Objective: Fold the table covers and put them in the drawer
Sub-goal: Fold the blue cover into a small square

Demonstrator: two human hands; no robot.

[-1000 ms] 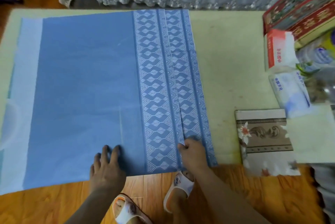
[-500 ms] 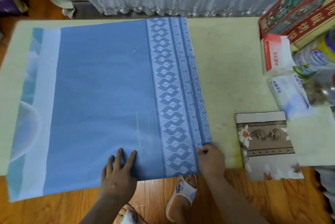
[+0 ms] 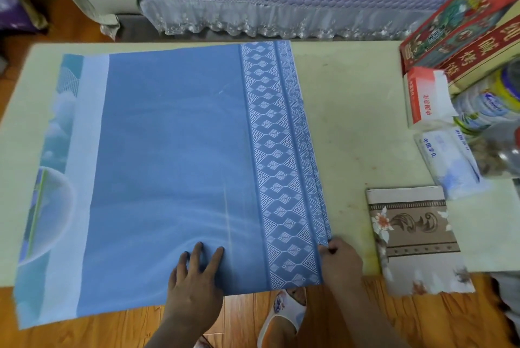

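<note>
Slippage is the risk: the blue cover (image 3: 168, 167) lies flat on the counter (image 3: 351, 128), near edge overhanging, left hand (image 3: 197, 277) pressing it flat-fingered while the right hand (image 3: 342, 263) pinches stacked right-edge layers that may fan out if released.

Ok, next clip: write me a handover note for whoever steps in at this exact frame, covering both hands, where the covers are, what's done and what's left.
Left hand: flat, fingers spread, pressing the blue table cover near its front edge.
Right hand: pinching the cover's patterned right edge at the front corner, where several layers are stacked.
Blue cover lies spread on the table, its front edge hanging over toward the person. It is partly folded.
Floral cover: already folded, at the table's front right, overhanging the edge.
Left: finish folding the blue cover, then put both covers in the drawer, which is not in view.
</note>
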